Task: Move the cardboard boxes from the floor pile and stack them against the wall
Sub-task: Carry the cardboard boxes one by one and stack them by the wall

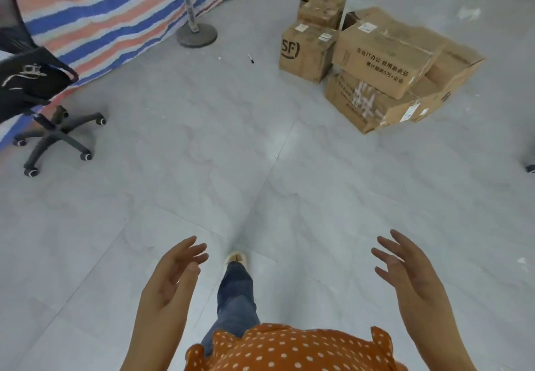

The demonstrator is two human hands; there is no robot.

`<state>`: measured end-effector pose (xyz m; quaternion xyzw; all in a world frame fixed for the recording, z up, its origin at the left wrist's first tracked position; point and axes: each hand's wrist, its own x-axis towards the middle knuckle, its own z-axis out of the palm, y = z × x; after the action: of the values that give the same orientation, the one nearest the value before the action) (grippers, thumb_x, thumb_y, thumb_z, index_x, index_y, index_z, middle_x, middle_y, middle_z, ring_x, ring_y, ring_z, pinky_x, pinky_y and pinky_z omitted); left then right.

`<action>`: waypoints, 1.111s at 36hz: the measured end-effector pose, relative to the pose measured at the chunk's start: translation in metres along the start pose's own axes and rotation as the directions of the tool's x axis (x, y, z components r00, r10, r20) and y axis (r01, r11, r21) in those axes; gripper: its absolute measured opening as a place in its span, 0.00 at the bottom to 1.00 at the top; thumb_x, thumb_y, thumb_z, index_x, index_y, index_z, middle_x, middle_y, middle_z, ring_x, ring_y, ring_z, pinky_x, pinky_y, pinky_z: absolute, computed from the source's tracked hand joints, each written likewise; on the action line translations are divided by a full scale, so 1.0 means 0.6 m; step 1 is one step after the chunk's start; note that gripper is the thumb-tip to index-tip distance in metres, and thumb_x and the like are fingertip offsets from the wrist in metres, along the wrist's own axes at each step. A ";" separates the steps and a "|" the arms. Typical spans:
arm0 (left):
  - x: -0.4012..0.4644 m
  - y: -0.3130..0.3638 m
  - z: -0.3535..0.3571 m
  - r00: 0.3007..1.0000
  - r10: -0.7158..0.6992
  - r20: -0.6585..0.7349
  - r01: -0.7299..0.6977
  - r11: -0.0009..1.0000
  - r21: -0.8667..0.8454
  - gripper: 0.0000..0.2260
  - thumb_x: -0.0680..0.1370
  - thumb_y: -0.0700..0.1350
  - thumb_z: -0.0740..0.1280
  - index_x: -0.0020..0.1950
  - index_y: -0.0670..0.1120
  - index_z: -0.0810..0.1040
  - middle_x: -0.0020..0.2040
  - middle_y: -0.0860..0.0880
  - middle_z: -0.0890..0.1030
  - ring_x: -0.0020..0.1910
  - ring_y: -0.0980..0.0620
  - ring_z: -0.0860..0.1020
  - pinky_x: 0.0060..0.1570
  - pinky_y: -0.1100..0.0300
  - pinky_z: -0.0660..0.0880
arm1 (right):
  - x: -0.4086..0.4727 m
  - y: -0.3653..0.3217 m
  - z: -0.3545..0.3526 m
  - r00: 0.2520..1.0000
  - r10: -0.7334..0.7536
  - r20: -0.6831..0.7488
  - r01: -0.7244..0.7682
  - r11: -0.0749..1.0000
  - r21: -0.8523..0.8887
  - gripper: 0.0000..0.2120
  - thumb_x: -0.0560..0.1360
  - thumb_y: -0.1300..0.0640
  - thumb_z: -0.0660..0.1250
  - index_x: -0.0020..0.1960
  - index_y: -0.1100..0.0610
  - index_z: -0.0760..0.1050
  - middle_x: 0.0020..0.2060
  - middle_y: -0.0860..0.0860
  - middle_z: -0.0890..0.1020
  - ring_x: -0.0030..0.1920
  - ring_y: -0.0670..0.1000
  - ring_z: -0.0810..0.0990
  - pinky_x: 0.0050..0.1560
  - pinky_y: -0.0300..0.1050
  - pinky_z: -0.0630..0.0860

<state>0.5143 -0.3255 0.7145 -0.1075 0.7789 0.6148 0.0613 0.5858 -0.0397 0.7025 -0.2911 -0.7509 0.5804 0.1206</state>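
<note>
A pile of several brown cardboard boxes (385, 60) lies on the grey tiled floor at the upper right. A box printed "SF" (305, 52) stands at the pile's left, a smaller box (322, 7) behind it, and a long box with printed text (388, 58) rests tilted on top of others. My left hand (173, 272) and my right hand (408, 269) are raised in front of me near the bottom of the view. Both have fingers spread, palms facing each other, and hold nothing. They are far from the boxes.
A black office chair (55, 130) with a dark bag on it stands at the left. A striped tarp (101, 8) covers the upper left, with a round-based stand (197, 34) in front of it. A small pen (251, 58) lies on the floor. My foot (236, 259) steps forward.
</note>
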 end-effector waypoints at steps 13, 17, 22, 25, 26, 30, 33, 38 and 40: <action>0.399 0.153 0.031 0.966 0.134 0.219 -0.144 0.989 0.029 0.15 0.68 0.59 0.63 0.54 0.64 0.77 0.54 0.58 0.82 0.56 0.56 0.80 0.61 0.46 0.74 | 0.266 -0.120 0.176 0.990 0.031 -0.134 -0.030 0.999 0.011 0.17 0.69 0.35 0.57 0.57 0.33 0.67 0.56 0.35 0.78 0.55 0.44 0.80 0.62 0.54 0.76; 0.482 0.174 0.091 0.957 0.107 0.269 -0.120 0.992 0.032 0.11 0.74 0.50 0.65 0.53 0.63 0.79 0.54 0.55 0.83 0.54 0.56 0.81 0.60 0.46 0.75 | 0.334 -0.119 0.184 0.965 0.118 -0.236 -0.116 0.993 0.023 0.14 0.72 0.35 0.55 0.56 0.34 0.68 0.53 0.34 0.80 0.54 0.42 0.80 0.62 0.54 0.76; 0.587 0.211 0.194 0.942 0.111 0.315 -0.128 0.991 0.031 0.09 0.76 0.50 0.66 0.55 0.60 0.79 0.53 0.55 0.83 0.54 0.57 0.81 0.59 0.49 0.76 | 0.451 -0.120 0.173 0.954 0.134 -0.267 -0.122 0.991 0.059 0.23 0.63 0.23 0.59 0.54 0.30 0.71 0.55 0.35 0.79 0.55 0.44 0.81 0.60 0.49 0.76; 0.647 0.243 0.268 0.939 0.134 0.318 -0.145 0.989 0.014 0.09 0.76 0.51 0.67 0.55 0.60 0.79 0.53 0.55 0.83 0.54 0.56 0.80 0.61 0.46 0.74 | 0.539 -0.126 0.145 0.952 0.110 -0.284 -0.099 0.994 0.054 0.36 0.52 0.15 0.56 0.55 0.30 0.70 0.56 0.37 0.79 0.56 0.45 0.81 0.58 0.42 0.75; 0.664 0.256 0.294 0.936 0.141 0.324 -0.152 0.988 0.010 0.10 0.75 0.51 0.66 0.55 0.61 0.79 0.53 0.56 0.82 0.54 0.56 0.80 0.61 0.46 0.74 | 0.568 -0.133 0.132 0.952 0.102 -0.289 -0.089 0.994 0.057 0.36 0.54 0.16 0.56 0.56 0.32 0.70 0.56 0.36 0.79 0.56 0.44 0.80 0.58 0.42 0.76; 0.725 0.311 0.397 0.924 0.176 0.339 -0.180 0.984 -0.019 0.10 0.75 0.51 0.67 0.54 0.63 0.79 0.54 0.55 0.83 0.54 0.56 0.81 0.61 0.45 0.73 | 0.686 -0.165 0.070 0.939 0.080 -0.334 -0.053 0.995 0.089 0.29 0.63 0.24 0.60 0.58 0.36 0.70 0.55 0.37 0.80 0.55 0.44 0.81 0.56 0.44 0.78; 0.766 0.342 0.473 0.911 0.187 0.367 -0.199 0.980 -0.006 0.11 0.72 0.56 0.64 0.52 0.67 0.78 0.54 0.58 0.82 0.54 0.59 0.80 0.60 0.49 0.74 | 0.764 -0.176 0.031 0.935 0.090 -0.343 -0.074 0.995 0.061 0.13 0.74 0.43 0.59 0.59 0.36 0.69 0.56 0.40 0.80 0.57 0.48 0.80 0.56 0.44 0.78; 0.830 0.371 0.562 0.895 0.164 0.415 -0.201 0.978 0.049 0.10 0.70 0.64 0.62 0.51 0.73 0.74 0.54 0.64 0.80 0.56 0.61 0.78 0.59 0.54 0.74 | 0.862 -0.181 0.000 0.929 0.102 -0.356 -0.085 0.994 0.063 0.15 0.74 0.41 0.58 0.60 0.36 0.69 0.57 0.40 0.80 0.57 0.45 0.80 0.57 0.45 0.78; 0.862 0.380 0.591 0.900 0.145 0.411 -0.181 0.982 0.050 0.08 0.73 0.60 0.63 0.48 0.74 0.75 0.53 0.64 0.80 0.56 0.61 0.78 0.61 0.50 0.74 | 0.898 -0.178 -0.003 0.931 0.100 -0.352 -0.079 0.994 0.072 0.17 0.72 0.33 0.60 0.59 0.35 0.69 0.57 0.36 0.79 0.57 0.43 0.80 0.56 0.42 0.77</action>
<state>-0.0554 0.0217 0.7285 0.0905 0.7815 0.5922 0.1741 0.1232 0.2557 0.7189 -0.4213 -0.6861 0.5443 0.2357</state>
